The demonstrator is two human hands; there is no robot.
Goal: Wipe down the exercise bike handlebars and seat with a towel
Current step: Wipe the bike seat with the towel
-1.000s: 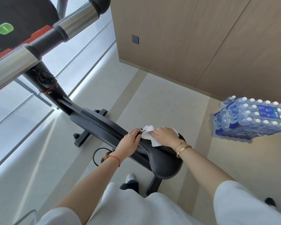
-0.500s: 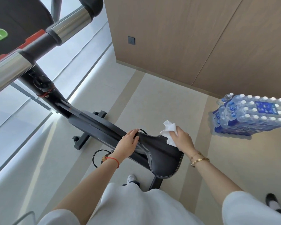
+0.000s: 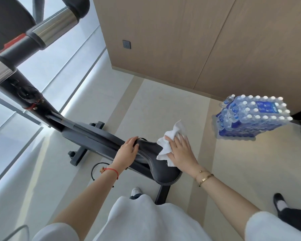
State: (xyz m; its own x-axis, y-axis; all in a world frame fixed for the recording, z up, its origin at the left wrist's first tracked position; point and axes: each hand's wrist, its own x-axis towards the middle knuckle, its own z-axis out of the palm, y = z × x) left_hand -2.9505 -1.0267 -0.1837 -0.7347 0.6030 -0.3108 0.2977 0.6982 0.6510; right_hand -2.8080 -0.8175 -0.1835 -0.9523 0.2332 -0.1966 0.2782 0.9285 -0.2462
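Seat (image 3: 163,173) edge under towel (image 3: 165,145)

Bright, even daylight from the windows (image 3: 42,70) at left. Pale band of glare on the floor (image 3: 146,105) along the window base. Sharp highlights on the chrome handlebar (image 3: 56,26). Soft sheen on the black seat (image 3: 163,171). Faint, diffuse shadow under the pack of water bottles (image 3: 254,115). Strong wide-angle bending toward the edges; wall lines tilted. Handlebar close to lens, slightly soft. Centre reasonably sharp.

open floor (image 3: 163,105) past black padded seat (image 3: 156,164) | shrink-wrapped water-bottle pack (image 3: 254,117) blocks right | chrome handlebar (image 3: 54,27) overhead left
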